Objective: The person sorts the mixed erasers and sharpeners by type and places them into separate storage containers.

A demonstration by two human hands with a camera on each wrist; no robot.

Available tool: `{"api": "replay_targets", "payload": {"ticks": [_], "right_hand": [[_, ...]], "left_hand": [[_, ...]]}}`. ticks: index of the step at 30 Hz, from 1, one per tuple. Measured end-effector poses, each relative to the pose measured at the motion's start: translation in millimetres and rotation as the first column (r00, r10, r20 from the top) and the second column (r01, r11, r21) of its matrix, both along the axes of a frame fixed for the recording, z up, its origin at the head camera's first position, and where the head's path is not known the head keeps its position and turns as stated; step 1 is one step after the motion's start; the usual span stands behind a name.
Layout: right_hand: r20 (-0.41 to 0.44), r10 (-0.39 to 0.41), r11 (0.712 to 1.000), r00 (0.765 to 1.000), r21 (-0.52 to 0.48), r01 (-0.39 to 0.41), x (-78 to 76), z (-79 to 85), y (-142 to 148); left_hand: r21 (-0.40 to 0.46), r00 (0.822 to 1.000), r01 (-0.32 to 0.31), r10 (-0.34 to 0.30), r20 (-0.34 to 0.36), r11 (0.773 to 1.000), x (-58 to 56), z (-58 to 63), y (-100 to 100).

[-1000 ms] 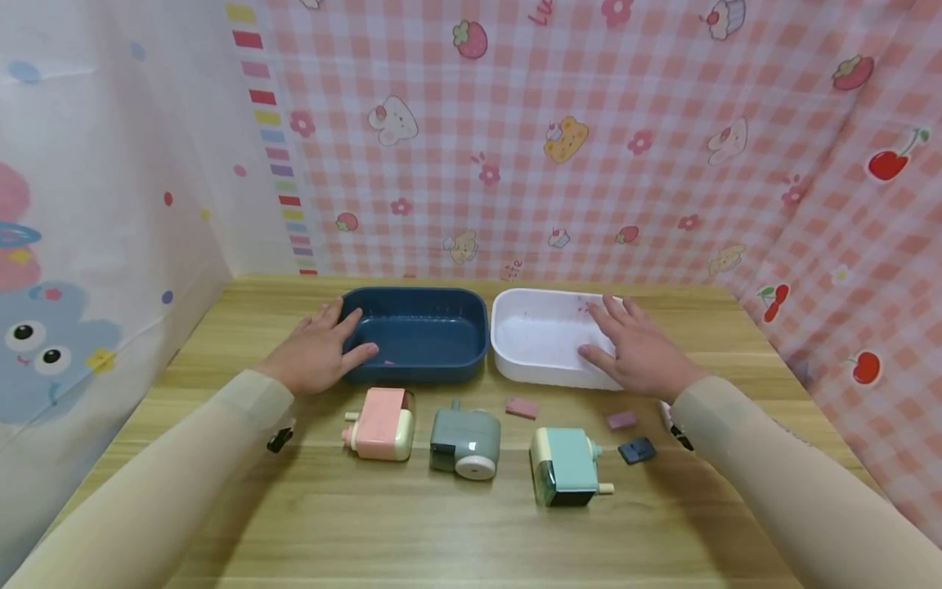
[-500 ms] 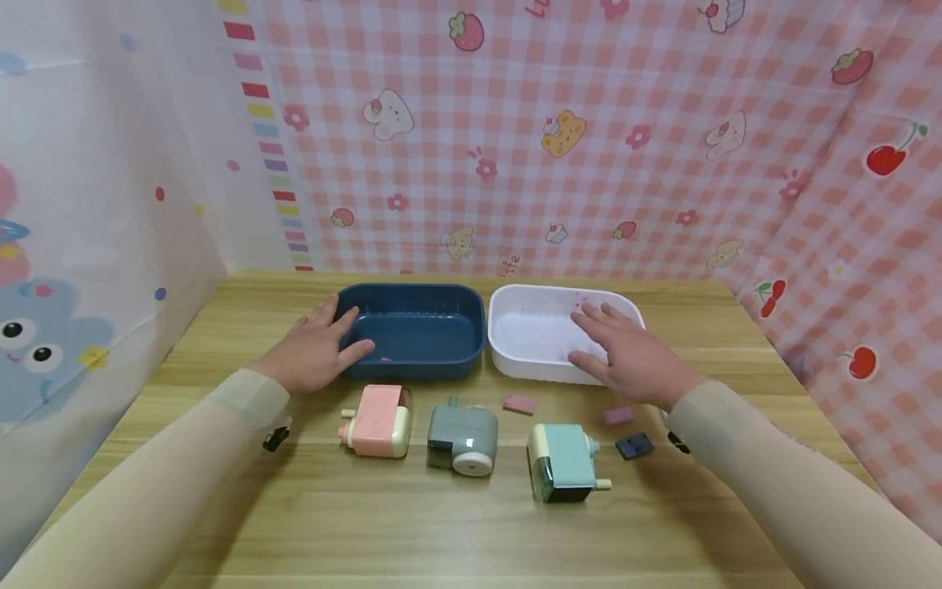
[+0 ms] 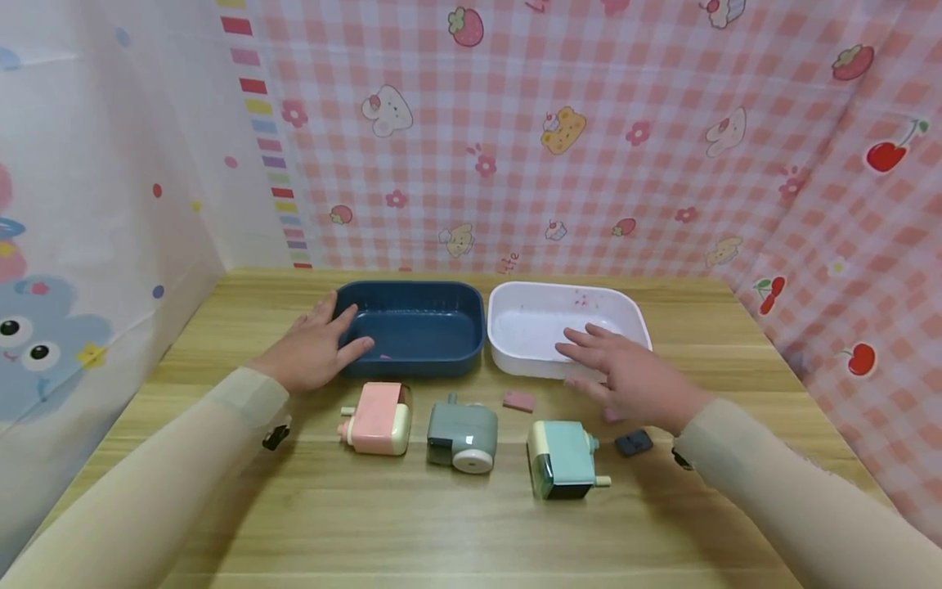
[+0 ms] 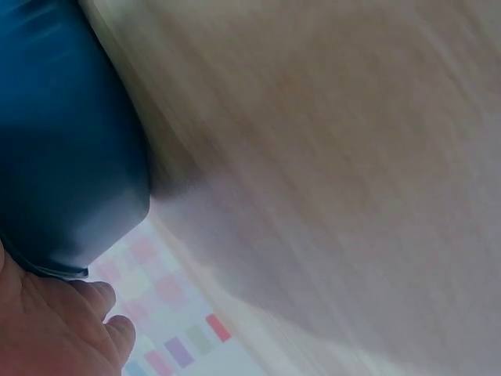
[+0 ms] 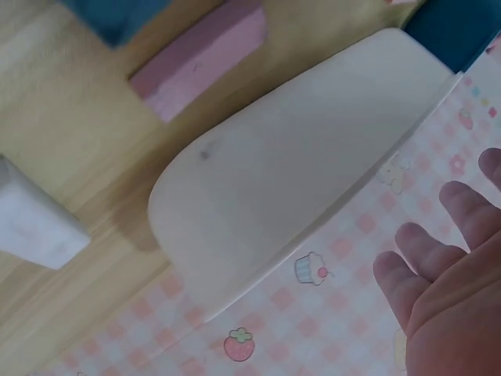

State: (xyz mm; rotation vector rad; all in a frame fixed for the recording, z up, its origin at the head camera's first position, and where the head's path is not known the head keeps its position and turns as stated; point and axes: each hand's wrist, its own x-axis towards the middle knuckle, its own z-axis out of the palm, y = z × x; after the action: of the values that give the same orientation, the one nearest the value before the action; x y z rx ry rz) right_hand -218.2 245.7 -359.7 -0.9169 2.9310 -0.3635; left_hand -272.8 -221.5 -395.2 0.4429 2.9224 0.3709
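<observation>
My left hand [image 3: 316, 350] rests on the left end of a dark blue plastic bin [image 3: 412, 368], fingers spread over its rim. In the left wrist view the fingers lie at the bin's [image 4: 70, 141] edge. My right hand [image 3: 636, 378] hovers with relaxed, spread fingers over the near right side of a white bin [image 3: 545, 366], holding nothing. A purplish-pink eraser [image 3: 612, 415] is partly hidden under it, and a dark eraser [image 3: 634, 443] lies just nearer. The right wrist view shows the white bin [image 5: 266, 149], a pink eraser [image 5: 203, 59] and a white block [image 5: 35, 219].
Three crank pencil sharpeners stand in front of the bins: a pink one [image 3: 379, 419], a grey-green one [image 3: 463, 436] and a mint one [image 3: 567, 458]. Another pink eraser [image 3: 519, 401] lies before the white bin. A checked cloth [image 3: 478, 180] hangs behind the wooden table [image 3: 412, 532].
My right hand has drawn back toward me and slightly left, off the white bin's right end, uncovering its far right corner. My left hand stays at the blue bin. The head view has tilted slightly.
</observation>
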Motion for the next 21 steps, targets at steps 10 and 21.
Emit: {"api": "replay_targets", "payload": {"ticks": [10,21], "right_hand": [[-0.028,0.153,0.988,0.988,0.005,-0.153,27.3,-4.2,-2.6],[-0.035,0.310,0.951,0.950,-0.001,-0.310,47.8,-13.9,-3.4]], "left_hand": [[-0.003,1.000,0.001,-0.001,-0.008,1.000,-1.1,0.0,1.1],[-0.009,1.000,0.000,-0.001,-0.008,1.000,0.3,1.0,0.3]]}}
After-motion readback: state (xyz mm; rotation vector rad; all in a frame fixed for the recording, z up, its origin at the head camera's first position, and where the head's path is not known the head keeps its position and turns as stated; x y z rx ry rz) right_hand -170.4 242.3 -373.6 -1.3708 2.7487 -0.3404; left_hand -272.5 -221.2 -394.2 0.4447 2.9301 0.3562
